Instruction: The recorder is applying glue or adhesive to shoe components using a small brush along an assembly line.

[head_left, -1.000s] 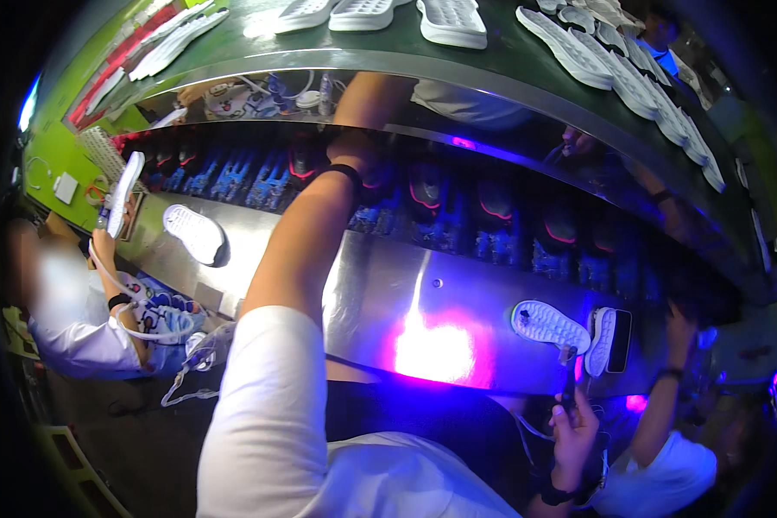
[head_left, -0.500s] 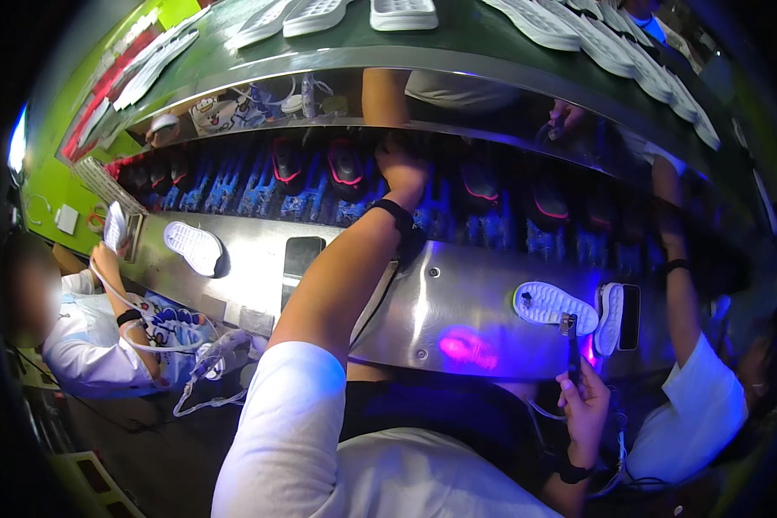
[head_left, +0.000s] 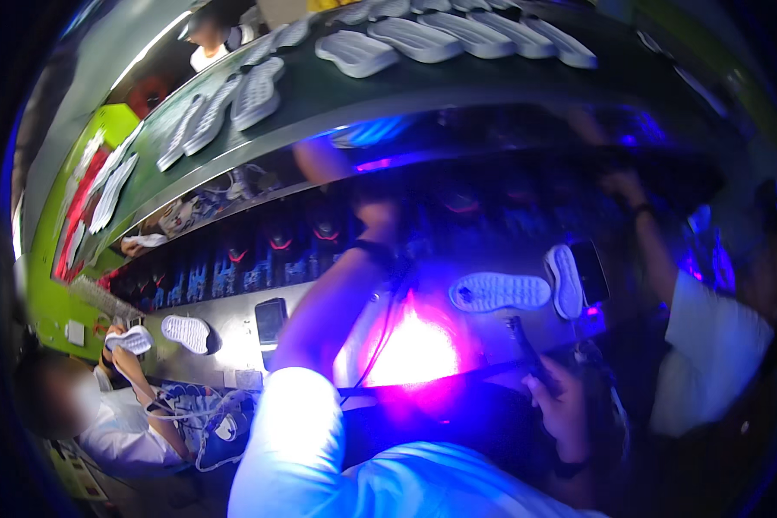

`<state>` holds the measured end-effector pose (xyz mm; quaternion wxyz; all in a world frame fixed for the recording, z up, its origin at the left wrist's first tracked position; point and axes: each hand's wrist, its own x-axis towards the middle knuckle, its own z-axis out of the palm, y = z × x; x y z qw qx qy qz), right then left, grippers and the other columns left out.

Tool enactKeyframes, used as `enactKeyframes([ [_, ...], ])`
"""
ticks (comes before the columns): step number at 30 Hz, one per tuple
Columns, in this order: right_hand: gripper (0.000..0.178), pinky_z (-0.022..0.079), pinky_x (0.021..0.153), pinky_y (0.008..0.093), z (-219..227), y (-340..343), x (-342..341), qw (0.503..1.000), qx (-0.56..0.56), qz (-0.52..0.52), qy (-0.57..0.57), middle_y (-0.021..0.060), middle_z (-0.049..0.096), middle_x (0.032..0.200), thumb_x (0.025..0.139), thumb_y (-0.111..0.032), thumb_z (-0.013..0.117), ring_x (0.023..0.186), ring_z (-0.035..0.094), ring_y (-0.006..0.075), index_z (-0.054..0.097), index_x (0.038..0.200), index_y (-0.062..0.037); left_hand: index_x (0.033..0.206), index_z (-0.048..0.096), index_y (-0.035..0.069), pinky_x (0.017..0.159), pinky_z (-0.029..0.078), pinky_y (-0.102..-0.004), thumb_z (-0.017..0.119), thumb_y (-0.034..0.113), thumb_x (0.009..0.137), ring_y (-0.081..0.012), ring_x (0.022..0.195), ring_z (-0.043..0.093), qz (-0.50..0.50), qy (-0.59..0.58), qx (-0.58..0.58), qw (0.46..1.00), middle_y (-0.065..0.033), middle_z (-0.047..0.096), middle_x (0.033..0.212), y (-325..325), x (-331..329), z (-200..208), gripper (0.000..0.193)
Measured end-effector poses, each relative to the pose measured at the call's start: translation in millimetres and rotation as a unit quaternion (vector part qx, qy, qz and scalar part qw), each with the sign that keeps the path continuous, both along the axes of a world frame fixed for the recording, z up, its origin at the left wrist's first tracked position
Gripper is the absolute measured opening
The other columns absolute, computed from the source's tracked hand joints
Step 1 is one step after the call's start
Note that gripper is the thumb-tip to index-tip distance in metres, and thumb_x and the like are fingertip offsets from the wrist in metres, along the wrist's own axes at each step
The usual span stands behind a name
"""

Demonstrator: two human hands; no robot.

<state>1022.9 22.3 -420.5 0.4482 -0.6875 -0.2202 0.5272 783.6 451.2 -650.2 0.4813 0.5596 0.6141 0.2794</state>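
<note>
My left arm reaches across the steel table. My left hand [head_left: 377, 220] is at the row of dark shoes on blue holders beyond it; it is smeared by motion, so its fingers and any hold do not show. In my closed right hand [head_left: 561, 401], at the near right, is a slim dark-handled tool [head_left: 527, 348]; its kind is unclear, though a metal part showed near its tip earlier. Just beyond the tip lies a white shoe sole [head_left: 501, 293] with a dark patch at one end. Another white sole [head_left: 565, 281] stands on edge to its right.
A phone [head_left: 591, 272] lies beside the soles, and a dark phone-like device [head_left: 270, 320] left of my arm. Bright pink-white light [head_left: 419, 345] covers the table's middle. Co-workers sit at both sides; the left one holds a sole [head_left: 130, 340]. More soles [head_left: 414, 39] line the upper shelf.
My view has shifted and tilted. The pink patch on the table has become a wide glare. My right hand's tool tip has come away from the sole. My left hand stays among the shoes, now blurred.
</note>
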Motion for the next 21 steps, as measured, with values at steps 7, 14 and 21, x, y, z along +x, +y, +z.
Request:
enactKeyframes([
  [7, 0.037, 0.044, 0.057, 0.0200, -41, -13, 13, 1.000, 0.012, 0.008, 0.020, 0.0006, 0.071, 0.096, 0.097, -0.008, 0.067, 0.066, 0.053, 0.0021, 0.062, 0.133, 0.0008, 0.148, 0.044, 0.005, 0.101, 0.050, -0.0370, 0.064, 0.015, 0.099, -0.0258, 0.122, 0.060, -0.337, 0.028, 0.253, 0.906, -0.0188, 0.049, 0.143, -188, -58, 158, 0.053],
  [14, 0.032, 0.051, 0.073, 0.0225, -35, 1, -3, 0.995, 0.093, 0.003, -0.044, 0.0034, 0.071, 0.097, 0.097, -0.009, 0.068, 0.082, 0.063, 0.0068, 0.066, 0.125, 0.0045, 0.144, 0.052, 0.007, 0.103, 0.047, -0.0502, 0.076, 0.037, 0.081, -0.0405, 0.120, 0.061, -0.541, 0.226, 0.089, 0.805, -0.0199, 0.064, 0.126, -216, -36, 251, 0.074],
  [21, 0.030, 0.051, 0.082, 0.0246, 4, -13, -13, 0.990, 0.099, 0.018, -0.097, 0.0046, 0.070, 0.102, 0.092, -0.004, 0.071, 0.092, 0.065, 0.0105, 0.069, 0.120, 0.0060, 0.136, 0.053, -0.003, 0.083, 0.052, -0.0422, 0.068, 0.031, 0.079, -0.0288, 0.098, 0.064, -0.562, 0.420, 0.414, 0.580, -0.0142, 0.062, 0.107, -293, -23, 165, 0.068],
])
